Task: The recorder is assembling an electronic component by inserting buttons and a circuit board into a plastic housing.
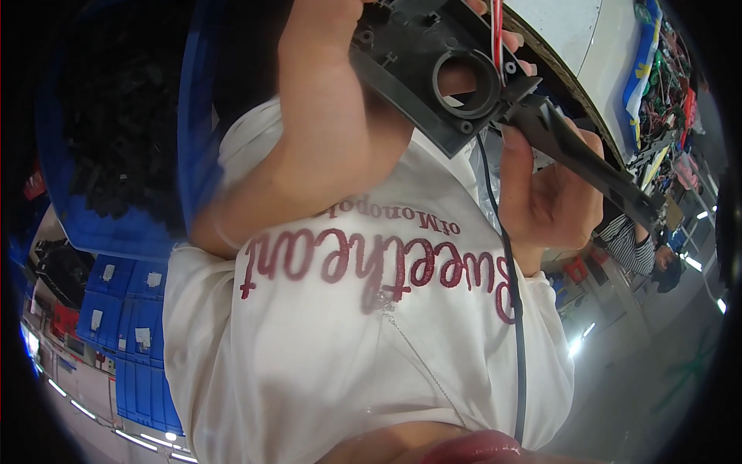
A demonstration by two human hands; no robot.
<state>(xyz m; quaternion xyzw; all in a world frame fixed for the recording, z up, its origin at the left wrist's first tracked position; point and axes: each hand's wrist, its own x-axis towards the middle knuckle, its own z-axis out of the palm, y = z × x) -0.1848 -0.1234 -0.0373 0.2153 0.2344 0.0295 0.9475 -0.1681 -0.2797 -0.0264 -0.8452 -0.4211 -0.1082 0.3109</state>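
the left hand grips the black housing at top centre — fingers curled behind it; the right hand, upper right, pinches the black bar meeting it — a red rod shows by the housing's right edge.

Stacked blue crates as landmark. Just below the crates: bright tube lights. Well to their right: further tube lights and a grey expanse, its nature indistinct. Upper right of them: pale worktop, brown-edged.
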